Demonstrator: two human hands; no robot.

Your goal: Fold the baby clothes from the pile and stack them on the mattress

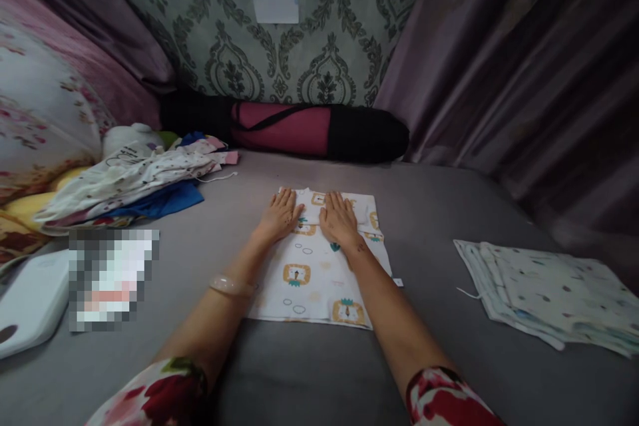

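Observation:
A white cloth (319,286) printed with orange lion faces lies partly folded on the grey sheet, its far end doubled over. My left hand (282,214) rests flat on the far left corner, fingers stretched forward. Beside it, my right hand (340,216) presses palm down on the folded far part, fingers slightly spread. Neither hand grips anything. A small white tag sticks out from the cloth's right edge. My forearms cover parts of the left and right edges.
Folded pale printed cloths (559,293) lie to the right. A heap of clothes (144,176) sits at the left, with a white flat object (32,299) and a blurred-out item (114,279) nearer me. A black and magenta long bag (284,128) lies along the patterned wall.

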